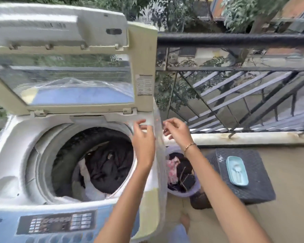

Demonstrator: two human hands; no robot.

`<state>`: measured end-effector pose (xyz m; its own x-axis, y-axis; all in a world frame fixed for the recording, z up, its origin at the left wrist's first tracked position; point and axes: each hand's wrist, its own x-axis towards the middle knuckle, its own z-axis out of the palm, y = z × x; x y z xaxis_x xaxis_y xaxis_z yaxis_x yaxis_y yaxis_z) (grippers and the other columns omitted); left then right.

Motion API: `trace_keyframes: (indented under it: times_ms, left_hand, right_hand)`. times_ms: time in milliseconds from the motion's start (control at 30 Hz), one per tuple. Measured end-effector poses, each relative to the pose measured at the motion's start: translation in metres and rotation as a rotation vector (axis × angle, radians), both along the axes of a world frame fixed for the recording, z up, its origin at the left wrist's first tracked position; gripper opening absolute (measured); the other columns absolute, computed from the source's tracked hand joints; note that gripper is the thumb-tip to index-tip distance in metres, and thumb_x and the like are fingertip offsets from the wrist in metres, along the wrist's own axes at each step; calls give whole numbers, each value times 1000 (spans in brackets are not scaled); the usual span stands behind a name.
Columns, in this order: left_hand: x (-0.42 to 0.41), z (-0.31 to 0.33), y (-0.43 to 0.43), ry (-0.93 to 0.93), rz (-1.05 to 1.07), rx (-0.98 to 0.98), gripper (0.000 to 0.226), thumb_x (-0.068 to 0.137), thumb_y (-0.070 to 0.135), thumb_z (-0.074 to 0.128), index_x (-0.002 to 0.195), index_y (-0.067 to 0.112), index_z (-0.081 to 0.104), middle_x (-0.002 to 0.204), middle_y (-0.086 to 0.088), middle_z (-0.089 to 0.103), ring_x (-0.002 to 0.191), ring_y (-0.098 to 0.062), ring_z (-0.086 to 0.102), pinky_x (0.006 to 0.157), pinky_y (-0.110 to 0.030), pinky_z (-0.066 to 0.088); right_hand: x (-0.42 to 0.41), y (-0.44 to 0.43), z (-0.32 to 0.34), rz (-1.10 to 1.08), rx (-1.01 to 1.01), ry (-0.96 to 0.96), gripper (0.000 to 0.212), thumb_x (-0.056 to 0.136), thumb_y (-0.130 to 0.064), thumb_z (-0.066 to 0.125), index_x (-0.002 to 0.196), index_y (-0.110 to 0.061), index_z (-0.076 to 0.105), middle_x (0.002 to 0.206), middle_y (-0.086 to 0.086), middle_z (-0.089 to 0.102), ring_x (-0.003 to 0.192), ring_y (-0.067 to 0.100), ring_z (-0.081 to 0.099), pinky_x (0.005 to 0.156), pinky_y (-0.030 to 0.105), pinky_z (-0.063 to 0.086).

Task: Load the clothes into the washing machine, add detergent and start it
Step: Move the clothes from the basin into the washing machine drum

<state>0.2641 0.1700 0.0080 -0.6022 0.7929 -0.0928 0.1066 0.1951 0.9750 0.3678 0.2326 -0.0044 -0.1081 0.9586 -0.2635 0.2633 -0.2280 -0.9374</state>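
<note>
The top-loading washing machine (12,155) stands with its lid (144,64) raised. Dark and white clothes (109,167) lie in the drum. My left hand (143,137) hovers over the drum's right rear rim, fingers apart, with nothing clearly in it. My right hand (177,130) is just past the machine's right rear corner, thumb and forefinger pinched close; whether it holds anything is unclear. A clear plastic cover (161,155) hangs down the machine's right side between my hands. A purple basket (191,192) on the floor to the right holds more dark and pink clothes (181,171).
The control panel (56,223) is on the machine's near edge. A dark woven stool (253,190) to the right carries a light blue tray (237,171). A black balcony railing (235,40) and a low ledge (253,137) close the far side. My foot (184,221) is on the floor.
</note>
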Motion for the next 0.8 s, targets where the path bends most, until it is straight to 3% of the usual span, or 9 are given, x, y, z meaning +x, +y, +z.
trace_keyframes:
  times_ms: [100, 200, 367, 533, 633, 800]
  left_hand:
    - [61, -10, 18, 146, -99, 16, 19, 91, 19, 47, 109, 22, 50, 92, 6, 60, 71, -4, 58, 71, -31, 46]
    - [113, -43, 35, 137, -172, -35, 16, 92, 16, 46, 105, 25, 50, 91, 11, 57, 70, 1, 54, 67, -23, 44]
    - [164, -150, 54, -8, -186, -336, 12, 92, 18, 45, 102, 19, 51, 87, 4, 59, 81, -15, 59, 73, -33, 47]
    - [170, -285, 60, -7, -96, -615, 14, 89, 8, 50, 102, 4, 55, 93, -10, 61, 86, -27, 57, 74, -31, 40]
    - [163, -364, 59, 8, -103, -717, 13, 87, 0, 52, 99, 4, 52, 87, -15, 56, 87, -35, 60, 80, -42, 46]
    - [156, -477, 55, 35, -312, -940, 32, 91, 8, 50, 122, 5, 44, 108, -21, 62, 101, -35, 59, 86, -39, 43]
  right_hand:
    - [65, 18, -33, -87, -89, -18, 13, 93, -12, 54, 81, -16, 58, 70, 0, 60, 40, 0, 53, 41, 13, 40]
    - [117, 31, -79, -179, -183, -72, 19, 91, -14, 56, 73, -19, 56, 67, 1, 60, 45, 8, 55, 45, 17, 45]
    - [180, 39, -183, -202, -364, -181, 25, 90, -14, 55, 66, -21, 56, 66, 4, 61, 51, 16, 56, 60, 34, 49]
    - [208, 32, -305, -171, -572, -230, 27, 90, -11, 54, 65, -21, 57, 59, -1, 58, 44, 10, 55, 54, 28, 48]
    - [212, 26, -382, -144, -653, -261, 29, 89, -9, 54, 61, -17, 54, 59, 4, 55, 50, 21, 51, 61, 38, 49]
    - [210, 8, -491, -31, -762, -357, 28, 86, -18, 54, 60, -27, 51, 77, 11, 63, 73, 27, 59, 82, 48, 54]
